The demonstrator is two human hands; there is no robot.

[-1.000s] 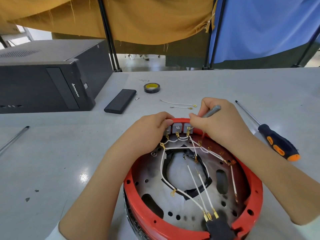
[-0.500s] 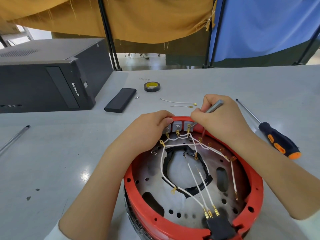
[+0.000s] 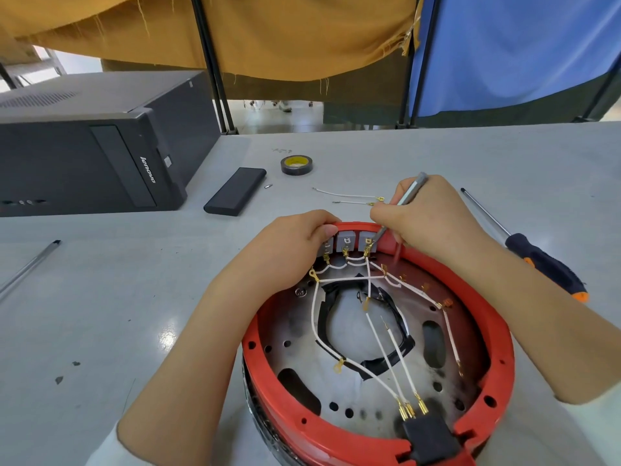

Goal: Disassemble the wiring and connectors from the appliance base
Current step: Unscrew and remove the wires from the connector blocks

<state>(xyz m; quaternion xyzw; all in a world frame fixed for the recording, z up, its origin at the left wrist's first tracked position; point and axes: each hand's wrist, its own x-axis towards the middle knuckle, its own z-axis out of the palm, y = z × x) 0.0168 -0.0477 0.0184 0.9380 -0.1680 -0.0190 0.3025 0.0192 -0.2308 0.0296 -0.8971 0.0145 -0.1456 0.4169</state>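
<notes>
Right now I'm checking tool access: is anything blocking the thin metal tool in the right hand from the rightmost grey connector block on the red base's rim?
Nothing visible does. The right hand grips the slim grey metal tool, whose tip already reaches the rightmost grey connector block; the left hand sits beside it.

Both bare forearms reach forward and converge. The left hand (image 3: 289, 250) lies palm down with its fingers curled over the far rim of the round red plastic appliance base (image 3: 336, 428). The right hand (image 3: 430, 220) – fingers bunched – pinches a slim grey metal tool (image 3: 408, 193), tip angled down-left.
</notes>
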